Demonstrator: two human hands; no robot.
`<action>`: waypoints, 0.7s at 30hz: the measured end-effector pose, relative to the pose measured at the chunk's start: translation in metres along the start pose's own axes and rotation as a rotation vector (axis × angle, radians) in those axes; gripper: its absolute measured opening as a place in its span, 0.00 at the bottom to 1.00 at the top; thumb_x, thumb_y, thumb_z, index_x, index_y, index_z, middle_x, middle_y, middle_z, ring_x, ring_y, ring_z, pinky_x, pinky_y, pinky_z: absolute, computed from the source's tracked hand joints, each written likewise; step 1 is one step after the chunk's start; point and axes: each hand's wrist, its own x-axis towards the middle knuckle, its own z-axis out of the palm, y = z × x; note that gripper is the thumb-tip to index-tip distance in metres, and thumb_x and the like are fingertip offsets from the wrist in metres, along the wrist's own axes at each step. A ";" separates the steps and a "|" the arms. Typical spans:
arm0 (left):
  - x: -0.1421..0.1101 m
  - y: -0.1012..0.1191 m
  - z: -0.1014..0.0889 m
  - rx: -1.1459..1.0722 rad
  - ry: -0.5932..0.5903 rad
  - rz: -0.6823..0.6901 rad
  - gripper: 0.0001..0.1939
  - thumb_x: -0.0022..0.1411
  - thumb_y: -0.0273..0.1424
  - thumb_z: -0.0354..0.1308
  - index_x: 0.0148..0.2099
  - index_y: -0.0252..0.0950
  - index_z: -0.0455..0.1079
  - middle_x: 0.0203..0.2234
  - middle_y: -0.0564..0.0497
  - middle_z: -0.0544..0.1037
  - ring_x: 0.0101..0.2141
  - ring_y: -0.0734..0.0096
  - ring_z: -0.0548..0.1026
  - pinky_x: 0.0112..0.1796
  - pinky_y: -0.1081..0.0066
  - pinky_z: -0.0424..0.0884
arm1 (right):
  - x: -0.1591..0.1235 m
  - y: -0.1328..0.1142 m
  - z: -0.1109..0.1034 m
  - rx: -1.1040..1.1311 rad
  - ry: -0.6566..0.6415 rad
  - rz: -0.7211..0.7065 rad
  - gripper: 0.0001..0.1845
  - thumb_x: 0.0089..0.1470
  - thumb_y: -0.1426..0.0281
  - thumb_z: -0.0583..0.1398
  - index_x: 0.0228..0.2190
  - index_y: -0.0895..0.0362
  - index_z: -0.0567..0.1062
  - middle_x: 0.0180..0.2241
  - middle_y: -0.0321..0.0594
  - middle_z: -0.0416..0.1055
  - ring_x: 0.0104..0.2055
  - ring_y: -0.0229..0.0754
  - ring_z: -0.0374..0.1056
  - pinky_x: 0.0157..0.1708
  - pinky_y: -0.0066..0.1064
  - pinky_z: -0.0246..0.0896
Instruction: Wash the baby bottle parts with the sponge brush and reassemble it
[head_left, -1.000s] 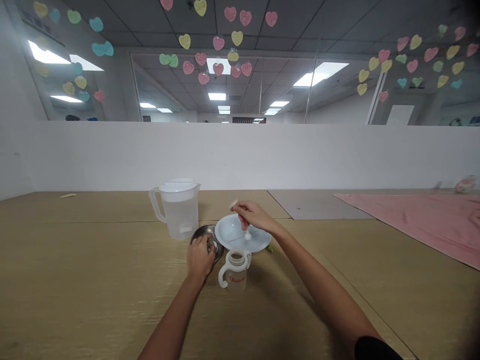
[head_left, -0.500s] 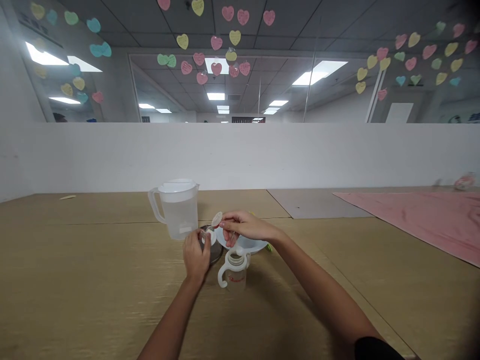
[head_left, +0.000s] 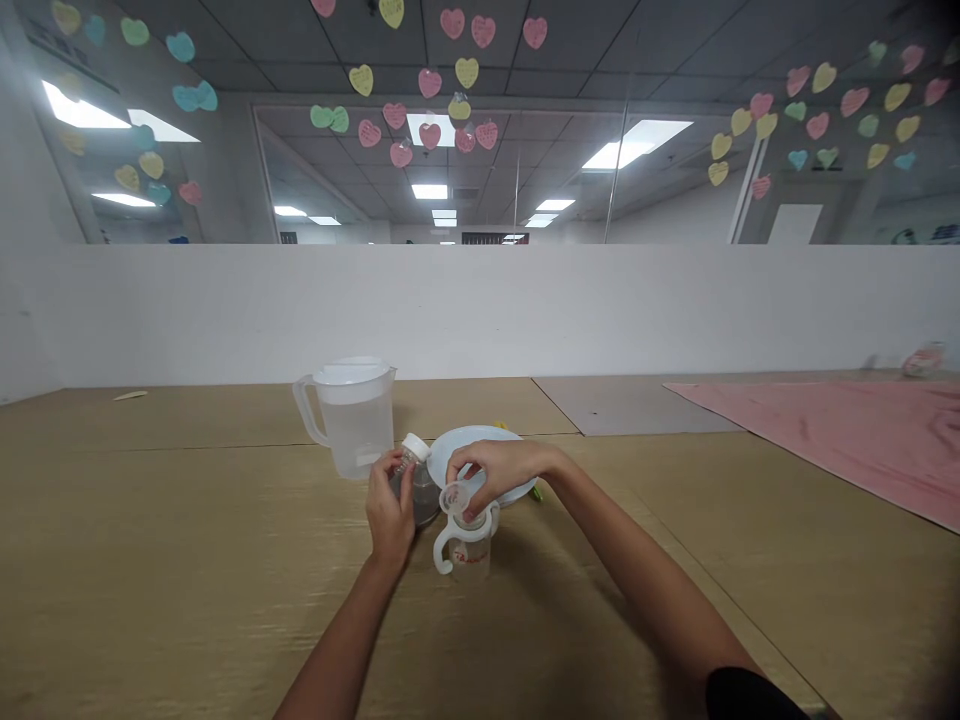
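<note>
My left hand (head_left: pixel 390 512) is closed around a small container with a white cap (head_left: pixel 415 447), held tilted just right of a clear lidded pitcher (head_left: pixel 349 415). My right hand (head_left: pixel 499 468) pinches a small clear scoop (head_left: pixel 454 497) right over the open mouth of a clear two-handled cup with red print (head_left: pixel 463 550). Behind the right hand lies a white plate (head_left: pixel 469 440). A dull metal dish (head_left: pixel 429 503) shows partly behind my left fingers. All of this stands on a tan wooden table (head_left: pixel 187 560).
A pink cloth (head_left: pixel 825 430) covers the table's right side, with a grey mat (head_left: pixel 637 405) beside it. A small green item (head_left: pixel 538 493) peeks out by the plate. A white partition (head_left: pixel 480 310) runs along the table's far edge. A small pale stick (head_left: pixel 129 395) lies far left.
My right hand came off the plate with the scoop, swung left, then down over the cup's mouth. My left hand lifted the white-capped container up from the metal dish.
</note>
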 end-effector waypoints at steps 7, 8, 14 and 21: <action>-0.002 0.006 -0.001 0.017 -0.031 0.035 0.09 0.60 0.38 0.50 0.36 0.37 0.61 0.40 0.46 0.71 0.44 0.66 0.70 0.45 0.64 0.66 | 0.000 0.005 -0.005 0.112 -0.032 0.015 0.21 0.41 0.60 0.65 0.38 0.54 0.73 0.40 0.35 0.70 0.45 0.38 0.65 0.41 0.24 0.58; -0.002 0.007 -0.001 0.021 -0.032 0.050 0.09 0.60 0.38 0.50 0.36 0.37 0.61 0.40 0.46 0.71 0.44 0.66 0.70 0.45 0.64 0.66 | 0.002 0.007 -0.005 0.131 0.021 0.024 0.20 0.43 0.58 0.63 0.38 0.55 0.74 0.38 0.36 0.71 0.42 0.38 0.66 0.39 0.25 0.59; -0.009 0.008 0.000 0.043 -0.059 0.105 0.08 0.61 0.37 0.50 0.36 0.37 0.61 0.40 0.45 0.73 0.43 0.66 0.71 0.44 0.64 0.67 | 0.014 0.027 0.005 0.188 0.385 0.165 0.22 0.51 0.53 0.56 0.38 0.58 0.71 0.29 0.39 0.71 0.30 0.36 0.67 0.28 0.26 0.61; -0.010 0.013 -0.002 0.094 -0.204 0.118 0.16 0.63 0.37 0.44 0.49 0.36 0.63 0.45 0.45 0.72 0.47 0.63 0.69 0.47 0.63 0.64 | 0.023 0.021 0.015 0.383 0.434 0.019 0.20 0.46 0.62 0.62 0.42 0.55 0.70 0.39 0.39 0.71 0.34 0.34 0.68 0.34 0.25 0.63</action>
